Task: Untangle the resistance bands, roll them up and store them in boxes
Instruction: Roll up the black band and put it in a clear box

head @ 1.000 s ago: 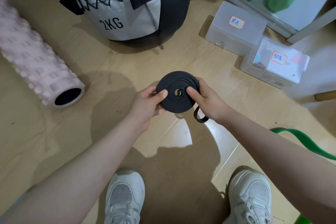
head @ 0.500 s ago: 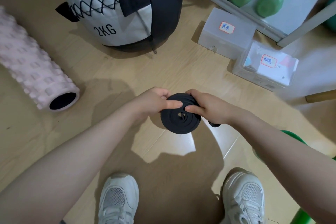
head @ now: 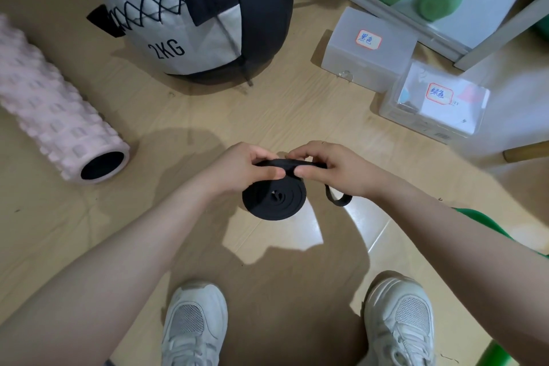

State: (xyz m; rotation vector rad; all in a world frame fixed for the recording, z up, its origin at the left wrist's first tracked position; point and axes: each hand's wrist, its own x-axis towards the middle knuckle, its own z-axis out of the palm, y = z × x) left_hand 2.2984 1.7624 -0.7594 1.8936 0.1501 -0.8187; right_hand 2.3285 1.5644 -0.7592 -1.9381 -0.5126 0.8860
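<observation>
Both hands pinch the rolled black band (head: 274, 200): left hand (head: 242, 168), right hand (head: 329, 168). Labelled boxes (head: 368, 47) sit beyond it, well apart.

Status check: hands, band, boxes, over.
Left hand and right hand both grip the black band, nearly rolled, short tail loose. Both boxes closed. Nothing blocking.

- A light wooden floor (head: 282, 116) carries everything.
- The landmark is the medicine ball (head: 190, 12) marked 2KG, standing at the far middle.
- Left of the ball lies a pink foam roller (head: 50, 110).
- Right of the ball stand two translucent boxes: the black-label box (head: 368, 50), then the green-label box (head: 436, 104) just beside it.
- Nearer than the ball, two white shoes (head: 194, 327) stand on the floor.
</observation>
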